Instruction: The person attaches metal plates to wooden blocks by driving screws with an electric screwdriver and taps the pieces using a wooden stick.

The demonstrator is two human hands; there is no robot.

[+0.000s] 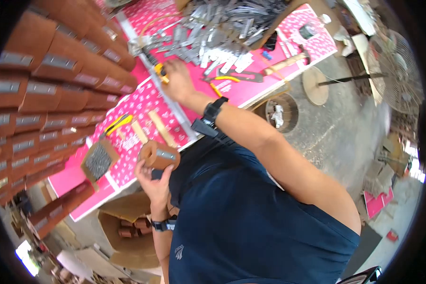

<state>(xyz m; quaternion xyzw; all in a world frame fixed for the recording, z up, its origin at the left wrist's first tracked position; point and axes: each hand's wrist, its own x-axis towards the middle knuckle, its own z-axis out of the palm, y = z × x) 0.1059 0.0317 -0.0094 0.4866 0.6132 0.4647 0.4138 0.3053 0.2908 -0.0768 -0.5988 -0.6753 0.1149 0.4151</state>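
Note:
My left hand (155, 184) holds a reddish-brown cylinder (163, 156) from below, thumb and fingers around it. The cylinder has a hole in its end and a small metal plate on its side. Farther up the pink table, my right hand (177, 80) has its fingers closed at a tool with a yellow and black handle (161, 72); its exact kind is unclear. Loose metal strips (208, 33) are heaped beyond that hand. Pliers with yellow handles (215, 87) and a hammer (284, 64) lie to its right.
Similar brown cylinders (57, 61) are stacked high on the left. A yellow utility knife (118, 124), wooden strips (162, 128) and a box of small metal pieces (99, 161) are on the table. A bin (288, 113), fan (395, 71) and cardboard box (132, 246) stand around it.

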